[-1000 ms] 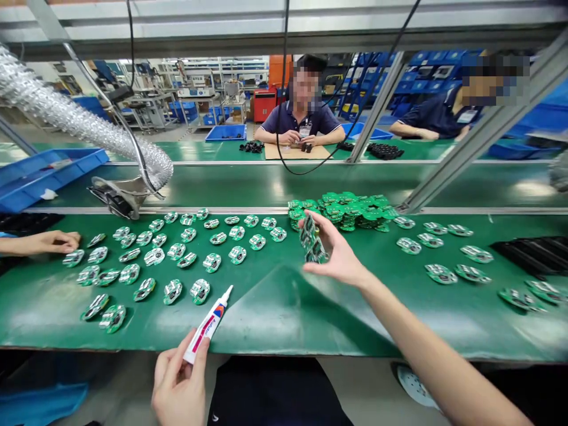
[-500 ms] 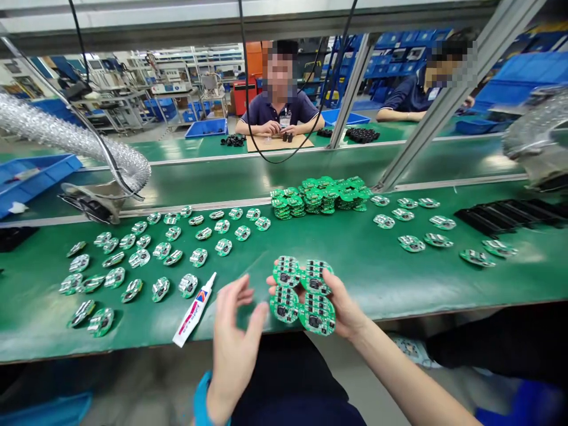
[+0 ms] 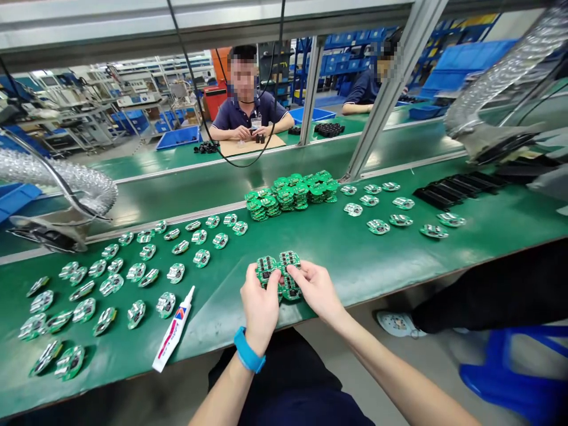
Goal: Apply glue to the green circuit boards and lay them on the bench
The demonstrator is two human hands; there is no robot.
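A green circuit board panel [image 3: 290, 259] made of joined rounded boards is held just above the front edge of the bench. My left hand [image 3: 261, 299] is closed on its left side, thumb on top. From the right, my right hand [image 3: 317, 290] grips the other side, with its thumb and fingers near the middle join. Both hands cover much of the lower boards. Left of my hands lies a white glue tube [image 3: 174, 331], its nozzle pointing away from me. Beyond the panel stand stacks of similar green panels [image 3: 293, 192].
Many single round boards [image 3: 135, 272] are spread over the left of the green bench [image 3: 377, 266], others [image 3: 378, 226] on the right. Black trays [image 3: 457, 188] lie far right. Foil ducts [image 3: 89, 177] hang at both sides. A co-worker [image 3: 248, 112] sits opposite, behind a metal frame [image 3: 386, 89].
My left hand has come in from beside the panel and taken hold of it; my right hand has shifted its grip. The view has turned, so the bench things appear further left.
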